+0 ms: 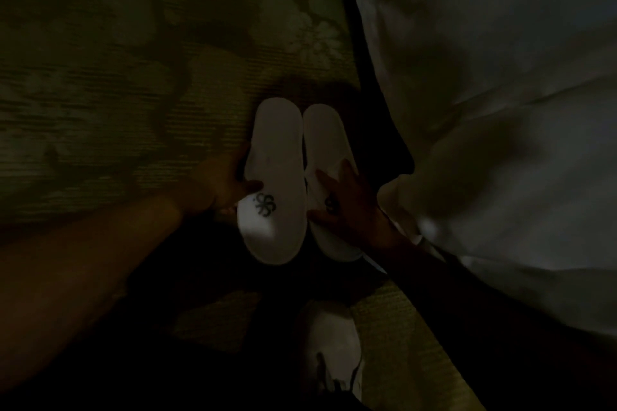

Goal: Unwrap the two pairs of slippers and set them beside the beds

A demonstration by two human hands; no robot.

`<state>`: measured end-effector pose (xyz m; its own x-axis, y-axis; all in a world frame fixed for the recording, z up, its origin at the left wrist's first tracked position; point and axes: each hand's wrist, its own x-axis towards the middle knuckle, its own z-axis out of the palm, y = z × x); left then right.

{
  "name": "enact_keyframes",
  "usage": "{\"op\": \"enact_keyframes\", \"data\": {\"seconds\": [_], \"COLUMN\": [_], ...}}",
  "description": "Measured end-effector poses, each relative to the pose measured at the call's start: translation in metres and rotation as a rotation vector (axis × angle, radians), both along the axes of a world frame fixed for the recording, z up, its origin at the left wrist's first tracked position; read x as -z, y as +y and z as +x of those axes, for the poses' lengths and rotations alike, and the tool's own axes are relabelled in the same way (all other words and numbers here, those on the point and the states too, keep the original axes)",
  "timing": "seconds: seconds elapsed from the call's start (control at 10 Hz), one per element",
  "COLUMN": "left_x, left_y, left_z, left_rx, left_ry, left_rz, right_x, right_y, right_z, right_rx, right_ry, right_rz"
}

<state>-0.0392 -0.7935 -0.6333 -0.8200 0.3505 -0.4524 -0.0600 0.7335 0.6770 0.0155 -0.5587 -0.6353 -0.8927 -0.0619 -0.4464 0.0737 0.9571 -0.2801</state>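
Two white slippers lie side by side on the patterned carpet, toes toward me, each with a dark logo on the upper. My left hand grips the outer edge of the left slipper, thumb on its upper. My right hand lies flat with fingers spread on the upper of the right slipper, covering most of its logo. The bed with white bedding hangs down just right of the slippers. The scene is very dim.
A greenish floral carpet spreads to the left and far side. The dark bed base runs along the slippers' right. My white shoe stands on the floor near the bottom edge.
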Motion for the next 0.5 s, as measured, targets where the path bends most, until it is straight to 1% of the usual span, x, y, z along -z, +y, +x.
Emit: {"op": "enact_keyframes", "data": {"seconds": [0.1, 0.2, 0.3, 0.4, 0.5], "left_x": [-0.007, -0.014, -0.028, -0.043, -0.067], "left_y": [0.006, 0.017, 0.034, 0.04, 0.036], "left_z": [0.004, 0.017, 0.023, 0.031, 0.042], "left_rx": [0.011, -0.067, -0.297, -0.419, -0.548], "left_ry": [0.082, 0.204, -0.017, -0.212, -0.257], "left_rz": [-0.201, -0.254, -0.024, 0.21, 0.255], "right_x": [-0.005, -0.007, -0.018, -0.042, -0.074], "right_y": [-0.009, -0.026, -0.043, -0.056, -0.063], "right_z": [0.001, 0.002, 0.0, 0.004, 0.008], "right_rx": [0.025, 0.044, 0.1, 0.146, 0.292], "right_ry": [0.005, 0.071, 0.155, 0.116, -0.001], "right_rz": [0.021, 0.074, 0.05, -0.105, -0.376]}}
